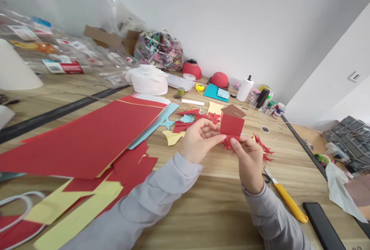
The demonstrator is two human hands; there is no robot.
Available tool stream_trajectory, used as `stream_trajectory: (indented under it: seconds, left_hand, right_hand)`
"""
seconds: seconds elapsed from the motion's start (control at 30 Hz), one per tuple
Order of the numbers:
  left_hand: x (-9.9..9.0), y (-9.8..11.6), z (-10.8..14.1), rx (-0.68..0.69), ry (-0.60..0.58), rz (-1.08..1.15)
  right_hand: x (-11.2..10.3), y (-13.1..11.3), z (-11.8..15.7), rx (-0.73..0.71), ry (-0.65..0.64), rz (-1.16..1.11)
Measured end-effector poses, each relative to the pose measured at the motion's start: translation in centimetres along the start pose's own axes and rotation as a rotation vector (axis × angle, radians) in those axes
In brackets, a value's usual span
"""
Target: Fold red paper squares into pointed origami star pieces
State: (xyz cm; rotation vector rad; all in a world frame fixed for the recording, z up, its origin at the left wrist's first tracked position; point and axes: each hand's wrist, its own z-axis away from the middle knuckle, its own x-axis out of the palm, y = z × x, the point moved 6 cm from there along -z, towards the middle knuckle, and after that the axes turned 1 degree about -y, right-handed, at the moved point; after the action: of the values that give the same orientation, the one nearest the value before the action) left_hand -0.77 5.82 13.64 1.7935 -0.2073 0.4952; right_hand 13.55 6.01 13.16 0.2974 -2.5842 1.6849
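A: Over the wooden worktop, what's the layout?
B: Biggest first: a large red card sheet lies at left, partly over yellow card offcuts. A yellow utility knife lies just right of the right wrist. The grey left sleeve and right sleeve come in from the bottom edge, hands raised above the wood.
A: Pose?
B: Left hand: palm turned inward, fingers curled, tips at the lower left of the folded red paper piece. Right hand: upright, thumb and forefinger pinched on the piece's bottom edge.
A: Grip state?
B: Right grip closed on the paper. Left nearly closed; can't tell if it has real hold.
A: Piece vs grip?
B: Just above the right pinch, beside the left fingertips, clear of the wood.
A: Heading?
B: Long axis roughly upright in view, pointing away from the person, brown paper flap at the far end. Red paper scraps lie just beyond the right hand.
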Motion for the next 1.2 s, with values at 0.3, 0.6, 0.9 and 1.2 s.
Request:
stream_trajectory:
  seconds: [0.3, 0.6, 0.9, 1.2]
  left_hand:
    - [0.6, 1.2, 0.6, 0.145, -0.095, -0.122]
    - [1.0, 0.8, 0.7, 0.136, -0.131, -0.099]
    - [1.1, 1.2, 1.1, 0.103, -0.114, -0.218]
    - [-0.3, -1.5, 2.0, 0.018, -0.097, -0.176]
  right_hand:
    - [-0.6, 0.4, -0.2, 0.018, 0.045, -0.004]
    - [-0.4, 0.3, -0.1, 0.022, 0.018, -0.032]
    - [-0.7, -0.1, 0.2, 0.031, 0.032, 0.009]
    - [-1.1, 2.1, 2.0, 0.085, -0.029, 0.065]
